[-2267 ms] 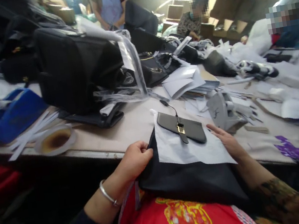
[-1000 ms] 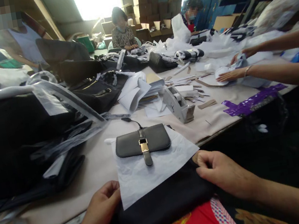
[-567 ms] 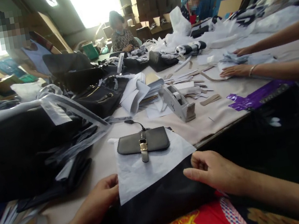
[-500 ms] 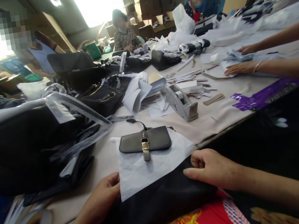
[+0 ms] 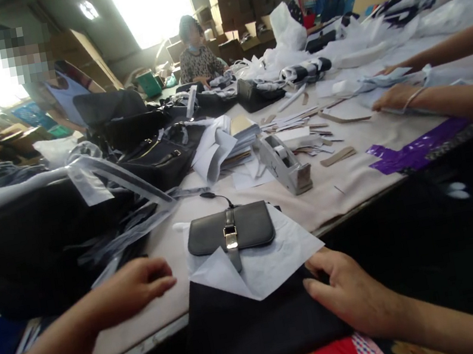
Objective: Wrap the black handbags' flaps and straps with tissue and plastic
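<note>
A black leather flap (image 5: 209, 233) with a gold buckle and a strap lies on the table over a sheet of white tissue paper (image 5: 278, 260). One corner of the paper is folded up over the strap's end. Below the paper, the black bag body (image 5: 252, 325) hangs over the table's front edge towards me. My left hand (image 5: 145, 283) is raised left of the paper, holding nothing, thumb apart from its bent fingers. At the right edge of the bag, my right hand (image 5: 335, 281) grips it with the thumb on top; the fingertips are partly hidden.
A grey tape dispenser (image 5: 284, 163) stands beyond the flap, near stacked papers (image 5: 218, 150) and cardboard strips. Black bags (image 5: 37, 234) are heaped at the left. A co-worker's hands (image 5: 395, 96) handle pale wrapping at the right; other people stand behind the table.
My left hand has let go of the paper's left edge and moved left. The paper's lower left corner has folded up. My right hand has moved slightly down and right.
</note>
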Tool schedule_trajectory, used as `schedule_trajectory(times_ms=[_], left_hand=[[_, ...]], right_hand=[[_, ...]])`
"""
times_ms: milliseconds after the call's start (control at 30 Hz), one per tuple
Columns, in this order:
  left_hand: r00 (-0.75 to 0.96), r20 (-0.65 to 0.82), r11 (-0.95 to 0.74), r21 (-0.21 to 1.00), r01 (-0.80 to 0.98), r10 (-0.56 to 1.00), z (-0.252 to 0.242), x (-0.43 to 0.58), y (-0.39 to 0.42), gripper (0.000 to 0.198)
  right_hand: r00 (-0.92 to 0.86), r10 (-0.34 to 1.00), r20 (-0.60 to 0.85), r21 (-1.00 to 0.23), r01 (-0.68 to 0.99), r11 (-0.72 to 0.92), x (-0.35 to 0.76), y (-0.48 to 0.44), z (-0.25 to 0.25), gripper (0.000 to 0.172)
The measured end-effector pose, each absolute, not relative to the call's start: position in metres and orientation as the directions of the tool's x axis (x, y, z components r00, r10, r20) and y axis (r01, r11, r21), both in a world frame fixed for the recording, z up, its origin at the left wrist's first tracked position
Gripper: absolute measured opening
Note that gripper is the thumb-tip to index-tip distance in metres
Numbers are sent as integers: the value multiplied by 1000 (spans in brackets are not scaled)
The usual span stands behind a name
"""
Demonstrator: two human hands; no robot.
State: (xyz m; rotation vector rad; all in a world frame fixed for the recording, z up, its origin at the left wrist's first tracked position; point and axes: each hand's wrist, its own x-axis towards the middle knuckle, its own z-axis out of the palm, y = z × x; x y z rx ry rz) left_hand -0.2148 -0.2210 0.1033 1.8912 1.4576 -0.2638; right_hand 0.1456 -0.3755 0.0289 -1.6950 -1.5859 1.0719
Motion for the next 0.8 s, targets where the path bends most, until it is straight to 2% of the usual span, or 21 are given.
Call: schedule_trajectory(times_ms=[100, 167, 200, 267, 367, 500, 600, 667, 800], left_hand=[[449, -262, -386, 259, 886, 854, 155, -179, -174, 32], [653, -111, -620, 230, 751, 750, 174, -136, -151, 30], [756, -90, -717, 264, 646, 648, 176, -111, -143, 29], [889, -136, -809, 373, 455, 437, 165, -61, -132, 26], [950, -250, -824, 485, 292, 189, 126, 1, -124, 24], [909, -398, -813, 486, 321, 121, 79, 45, -118, 31], [869, -490, -814, 476, 332, 69, 64, 54, -115, 26], [853, -519, -831, 451, 326, 52, 61, 55, -114, 23], [858, -507, -865, 391, 315, 83, 60, 47, -112, 39]], right_hand=[[-19, 987, -160, -845, 519, -127, 144, -375, 28, 21], [-14, 986, -167, -853, 504, -138, 144, -375, 27, 21], [-19, 985, -172, -861, 488, -141, 144, -375, 27, 21], [-42, 983, -177, -879, 455, -139, 145, -376, 28, 21], [-95, 981, -167, -893, 437, -110, 149, -374, 31, 22], [-142, 980, -139, -909, 411, -70, 153, -371, 33, 24], [-156, 978, -139, -912, 406, -65, 156, -369, 33, 25], [-158, 977, -144, -910, 409, -68, 157, -368, 33, 26], [-161, 980, -119, -917, 397, -46, 159, -366, 33, 28]])
